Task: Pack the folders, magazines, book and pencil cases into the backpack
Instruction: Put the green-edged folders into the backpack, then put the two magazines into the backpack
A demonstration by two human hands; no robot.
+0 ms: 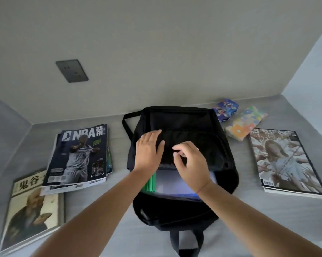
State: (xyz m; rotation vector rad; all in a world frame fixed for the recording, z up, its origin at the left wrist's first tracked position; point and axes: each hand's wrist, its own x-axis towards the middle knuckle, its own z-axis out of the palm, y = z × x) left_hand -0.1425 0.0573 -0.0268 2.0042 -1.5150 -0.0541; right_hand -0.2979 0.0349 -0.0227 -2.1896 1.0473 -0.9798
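Both hands sit on the backpack (pixel 184 127): left hand (pixel 149 151) flat, right hand (pixel 191 162) pinching its flap; folders (pixel 175 184) half hidden.

Dim, flat, cool light with only soft, faint shadows. The black backpack (pixel 182 138) under the hands swallows nearly all detail. The right hand (pixel 190 162) is slightly motion-blurred. Wide-angle distortion bends the wall and table edges outward.

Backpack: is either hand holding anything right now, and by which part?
Right hand pinches the backpack at its front flap edge, seemingly the zipper. Left hand lies flat on the flap, gripping nothing.
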